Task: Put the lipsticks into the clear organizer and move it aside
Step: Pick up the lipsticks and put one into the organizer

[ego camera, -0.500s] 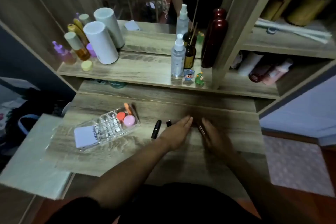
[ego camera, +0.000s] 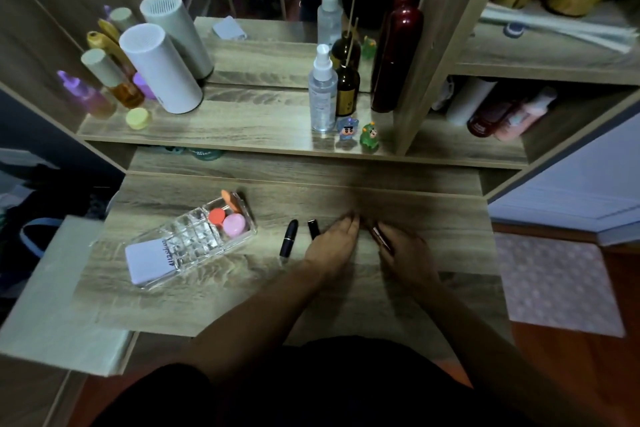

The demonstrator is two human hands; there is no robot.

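The worktop (ego camera: 433, 218) is a wood-grain laminate board, pale grey-brown and matt, with a raised shelf (ego camera: 242, 125) of the same finish along its far edge. Toward the worktop's left edge lies the clear organizer (ego camera: 194, 239), a rectangular box of faceted, glassy plastic divided into small square cells; it sits at a slant to the front edge. A white card (ego camera: 150, 262) covers its near end, and its far end holds a round pink pot (ego camera: 234, 225), a round orange-red pot (ego camera: 217, 216) and an orange piece that I cannot make out.

The left hand (ego camera: 334, 243) lies flat near the worktop's middle, fingers straight and together, palm down, holding nothing that shows. The right hand (ego camera: 407, 258) is just beside it, curled around a slim dark lipstick (ego camera: 379, 236) with a reddish sheen, whose far end sticks out past the fingers.

Two more lipsticks lie on the bare board between the organizer and the left hand. One black lipstick (ego camera: 289, 237) is a glossy bullet-shaped tube with a rounded cap, apart from everything. A shorter black lipstick (ego camera: 313, 229), squarer at its end, lies right against the left hand.
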